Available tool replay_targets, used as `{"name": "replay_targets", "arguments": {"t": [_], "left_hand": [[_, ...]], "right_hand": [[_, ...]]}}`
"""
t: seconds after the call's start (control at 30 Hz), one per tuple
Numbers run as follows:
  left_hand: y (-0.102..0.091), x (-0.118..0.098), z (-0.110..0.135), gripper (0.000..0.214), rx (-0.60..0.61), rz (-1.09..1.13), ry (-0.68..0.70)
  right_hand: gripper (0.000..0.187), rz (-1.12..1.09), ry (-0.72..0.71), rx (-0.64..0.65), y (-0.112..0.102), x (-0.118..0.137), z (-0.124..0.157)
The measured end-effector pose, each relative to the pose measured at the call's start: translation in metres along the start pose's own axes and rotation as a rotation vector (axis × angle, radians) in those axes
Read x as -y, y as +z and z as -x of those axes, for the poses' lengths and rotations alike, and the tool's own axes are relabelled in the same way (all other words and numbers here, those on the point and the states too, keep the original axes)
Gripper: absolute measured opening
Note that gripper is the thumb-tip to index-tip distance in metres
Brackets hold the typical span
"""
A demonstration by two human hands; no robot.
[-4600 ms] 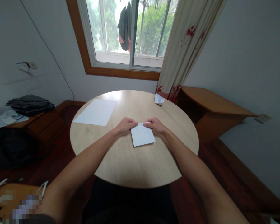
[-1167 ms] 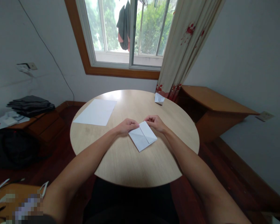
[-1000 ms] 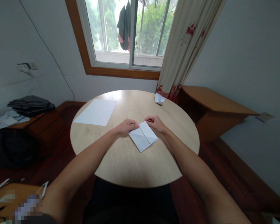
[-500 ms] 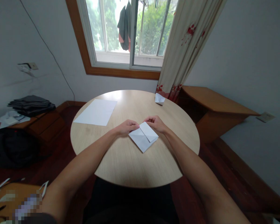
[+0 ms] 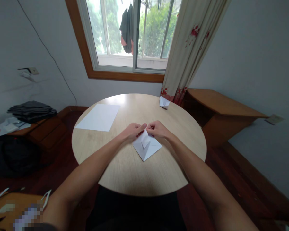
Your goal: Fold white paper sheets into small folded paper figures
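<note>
A folded white paper [image 5: 151,148] lies on the round wooden table [image 5: 120,170], one corner pointing towards me. Near its middle a narrow flap stands up from the sheet. My left hand [image 5: 134,131] is closed on the paper's far left edge, thumb on top. Close beside it, my right hand [image 5: 157,129] pinches the far right edge, with its fingers curled. The fingertips of both hands almost meet at the far corner and partly hide it.
A flat white sheet [image 5: 100,117] lies at the table's left. Towards the back right stands a small folded paper piece [image 5: 164,102]. A brown wooden desk [image 5: 226,102] is to the right, beside the curtain [image 5: 185,57]. A black bag [image 5: 14,154] rests at left.
The flap that lay flat across the paper's right half now rises, narrow, near the middle. Both hands have drawn closer together at the far corner.
</note>
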State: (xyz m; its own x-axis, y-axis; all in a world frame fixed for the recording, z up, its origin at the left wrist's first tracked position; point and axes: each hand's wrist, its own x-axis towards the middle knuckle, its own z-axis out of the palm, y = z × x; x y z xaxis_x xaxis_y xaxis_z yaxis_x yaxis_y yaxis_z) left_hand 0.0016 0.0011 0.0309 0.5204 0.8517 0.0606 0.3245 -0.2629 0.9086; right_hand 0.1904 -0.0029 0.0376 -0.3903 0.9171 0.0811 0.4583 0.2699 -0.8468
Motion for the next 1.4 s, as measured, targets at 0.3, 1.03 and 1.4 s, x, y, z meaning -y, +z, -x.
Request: {"name": "replay_targets", "arguments": {"t": [0.3, 1.03, 1.4], "left_hand": [[-0.005, -0.021, 0.002, 0.035, -0.091, -0.124, 0.157], [0.001, -0.023, 0.006, 0.016, -0.305, -0.526, 0.375], [0.002, -0.023, 0.006, 0.012, -0.336, -0.550, 0.361]], "right_hand": [[0.021, 0.184, -0.230, -0.248, -0.006, 0.024, 0.004], [0.009, 0.317, -0.320, -0.282, -0.003, 0.032, 0.010], [0.009, 0.295, -0.323, -0.266, -0.001, 0.030, 0.010]]}}
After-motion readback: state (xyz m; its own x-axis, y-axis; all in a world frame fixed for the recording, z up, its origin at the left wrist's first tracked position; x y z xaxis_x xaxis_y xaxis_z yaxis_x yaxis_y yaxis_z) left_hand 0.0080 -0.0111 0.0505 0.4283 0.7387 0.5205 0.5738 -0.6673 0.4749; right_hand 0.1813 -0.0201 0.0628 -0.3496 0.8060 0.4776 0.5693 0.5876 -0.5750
